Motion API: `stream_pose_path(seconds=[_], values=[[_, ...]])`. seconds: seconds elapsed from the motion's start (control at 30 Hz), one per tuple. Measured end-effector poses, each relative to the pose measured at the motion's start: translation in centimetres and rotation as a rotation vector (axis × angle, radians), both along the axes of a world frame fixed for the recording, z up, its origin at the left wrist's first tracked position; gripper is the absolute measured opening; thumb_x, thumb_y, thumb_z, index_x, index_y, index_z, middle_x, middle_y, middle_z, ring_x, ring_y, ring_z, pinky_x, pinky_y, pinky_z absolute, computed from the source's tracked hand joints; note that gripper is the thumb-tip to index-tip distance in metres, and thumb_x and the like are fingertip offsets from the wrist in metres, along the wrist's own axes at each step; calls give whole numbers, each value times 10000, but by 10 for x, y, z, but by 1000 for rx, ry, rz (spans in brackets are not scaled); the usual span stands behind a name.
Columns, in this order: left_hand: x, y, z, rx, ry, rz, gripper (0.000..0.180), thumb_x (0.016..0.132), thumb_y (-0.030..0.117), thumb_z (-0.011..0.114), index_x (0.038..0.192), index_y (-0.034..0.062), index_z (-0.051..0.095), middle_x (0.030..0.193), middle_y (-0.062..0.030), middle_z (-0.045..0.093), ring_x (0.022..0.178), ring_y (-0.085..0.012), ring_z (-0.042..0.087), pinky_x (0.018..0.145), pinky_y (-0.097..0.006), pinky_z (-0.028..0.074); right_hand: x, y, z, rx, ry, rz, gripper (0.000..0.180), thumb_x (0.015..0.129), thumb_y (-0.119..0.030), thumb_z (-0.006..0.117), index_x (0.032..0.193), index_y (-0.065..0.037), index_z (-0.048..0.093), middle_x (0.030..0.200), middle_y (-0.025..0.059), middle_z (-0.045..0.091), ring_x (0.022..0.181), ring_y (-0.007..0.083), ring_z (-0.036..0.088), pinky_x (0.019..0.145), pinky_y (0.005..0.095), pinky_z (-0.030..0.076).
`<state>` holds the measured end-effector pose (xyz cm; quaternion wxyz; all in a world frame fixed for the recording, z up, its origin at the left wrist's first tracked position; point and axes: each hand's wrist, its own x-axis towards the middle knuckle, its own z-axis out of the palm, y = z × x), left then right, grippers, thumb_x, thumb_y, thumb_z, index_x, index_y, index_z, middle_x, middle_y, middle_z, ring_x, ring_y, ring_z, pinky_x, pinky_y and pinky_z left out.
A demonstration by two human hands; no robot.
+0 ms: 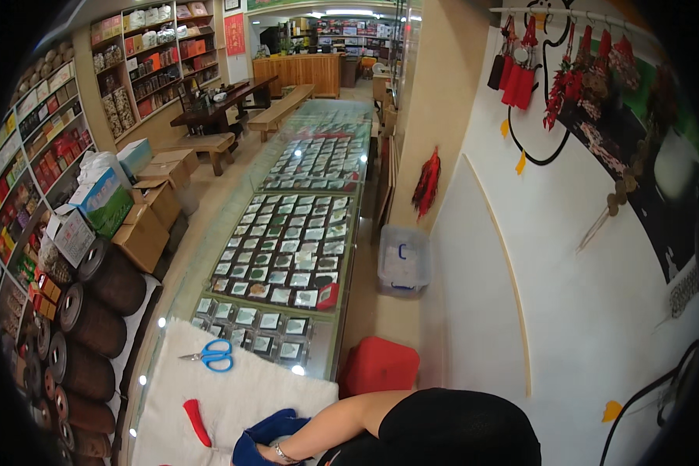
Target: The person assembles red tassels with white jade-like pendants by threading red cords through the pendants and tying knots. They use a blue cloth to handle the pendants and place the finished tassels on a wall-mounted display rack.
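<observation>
My right arm reaches in from the lower right under a black sleeve, with a bracelet on the wrist. My right hand [266, 453] is at a dark blue cloth item [276, 426], perhaps a pouch; its fingers are hidden in the fabric. To the left of the cloth lies a red tassel-like piece [196, 423], narrow and slightly curved. Blue-handled scissors [213, 356] rest farther away, blades pointing left. All of these are on a cream cloth [163, 388] over the near end of the counter. My left hand is out of view.
A long glass display counter [342, 311] holds rows of small pieces on white cards. Dark round canisters [93, 326] and cardboard boxes [141, 237] line the left side. On the right are a red stool [380, 365], a clear plastic bin [405, 260] and a white wall [481, 295].
</observation>
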<state>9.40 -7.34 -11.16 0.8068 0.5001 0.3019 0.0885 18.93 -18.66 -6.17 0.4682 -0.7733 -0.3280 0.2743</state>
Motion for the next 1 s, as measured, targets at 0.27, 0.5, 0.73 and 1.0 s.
stream_pose_path(seconds=[0.27, 0.5, 0.73, 1.0], values=[[-4, 4, -8, 147, -58, -65, 353, 908, 140, 536, 1202, -56, 554, 1064, -112, 622, 877, -186, 573, 758, -294, 478, -19, 26, -29, 16, 303, -234, 154, 797, -237, 574, 784, -84, 564, 699, 83, 561, 623, 236, 552, 537, 327, 400], [-8, 12, -16, 228, -96, -104, 351, 900, 109, 529, 1202, -68, 549, 1096, -129, 619, 934, -215, 584, 822, -321, 494, -26, 33, -43, 32, 413, -362, 163, 808, -241, 562, 810, -79, 563, 730, 82, 563, 654, 229, 548, 565, 327, 403], [-9, 1, 3, 281, -149, -170, 428, 897, 44, 446, 1303, -91, 454, 1252, -189, 544, 1106, -283, 532, 1004, -391, 410, -29, 33, -49, 46, 473, -457, 173, 820, -246, 550, 836, -73, 561, 761, 82, 564, 686, 221, 545, 594, 328, 406], [-20, -7, 34, 471, -132, -133, 585, 871, 22, 387, 1444, -46, 294, 1424, -250, 393, 1284, -334, 409, 1102, -401, 282, -36, 37, -58, 67, 515, -503, 187, 832, -250, 536, 865, -67, 560, 796, 81, 566, 722, 213, 541, 627, 328, 409]])
